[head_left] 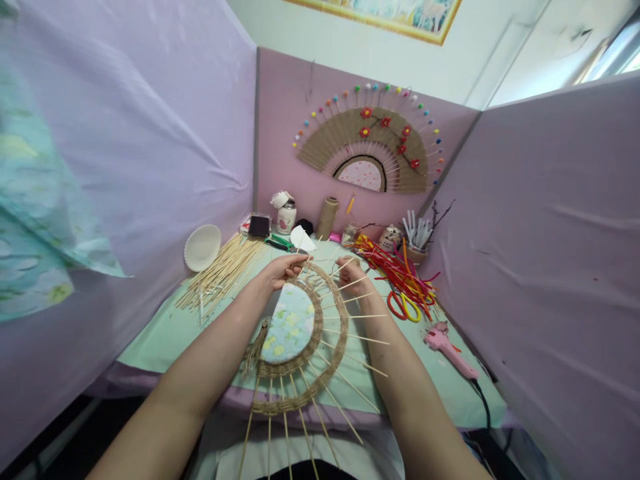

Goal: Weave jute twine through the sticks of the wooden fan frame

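Observation:
A half-round woven fan frame (345, 320) stands tilted over the table's front edge, its thin sticks fanning out to the right and downward. Blue-and-yellow floral fabric (291, 325) covers its inner half-disc, and two brown twine bands run around that. My left hand (285, 270) is closed on the frame's upper end. Beyond the fan's upper right, my right hand (351, 277) is closed in a pinch on a strand of twine, which stretches thinly toward the left hand. Its fingertips are partly hidden by sticks. A twine tassel (256, 347) hangs at the fan's straight side.
Bamboo sticks (225, 270) lie left beside a white bowl (203, 247). Green-handled pliers (280, 243) and a twine spool (328, 219) are at the back. On the right are red pipe cleaners (400, 267), scissors (411, 307) and a pink glue gun (450, 350). A finished fan (375, 140) hangs behind.

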Tool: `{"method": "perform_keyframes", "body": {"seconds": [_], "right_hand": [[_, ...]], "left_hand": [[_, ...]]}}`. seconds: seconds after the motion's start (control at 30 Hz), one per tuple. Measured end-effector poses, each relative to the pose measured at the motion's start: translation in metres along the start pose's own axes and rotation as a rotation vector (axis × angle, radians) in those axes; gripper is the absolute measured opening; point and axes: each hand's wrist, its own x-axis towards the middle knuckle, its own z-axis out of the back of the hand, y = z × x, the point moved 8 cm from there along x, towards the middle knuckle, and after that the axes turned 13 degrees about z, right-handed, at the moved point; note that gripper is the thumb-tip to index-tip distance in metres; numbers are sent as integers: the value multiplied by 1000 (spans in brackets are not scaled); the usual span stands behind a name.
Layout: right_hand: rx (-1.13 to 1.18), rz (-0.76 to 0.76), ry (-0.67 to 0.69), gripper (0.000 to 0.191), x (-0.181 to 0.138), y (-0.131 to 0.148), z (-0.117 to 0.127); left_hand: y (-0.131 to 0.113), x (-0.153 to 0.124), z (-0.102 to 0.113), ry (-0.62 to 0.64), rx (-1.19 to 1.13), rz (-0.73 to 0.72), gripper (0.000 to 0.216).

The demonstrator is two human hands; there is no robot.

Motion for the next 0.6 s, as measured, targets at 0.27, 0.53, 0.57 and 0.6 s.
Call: {"method": "perform_keyframes", "body": {"seconds": [0.27,0.53,0.57,0.6], "right_hand": [[-123,-88,128,36,-24,5,1],[398,-42,97,22,0,37,-27],[422,-48,97,18,5,39,-31],[436,-49,93,16,10,41,-34]], "left_hand": [[-5,-12,1,3,8,3,17],[-7,-6,2,13,104,-105,9],[-7,-5,3,17,100,-107,10],[-6,-4,3,26,93,-101,11]]}}
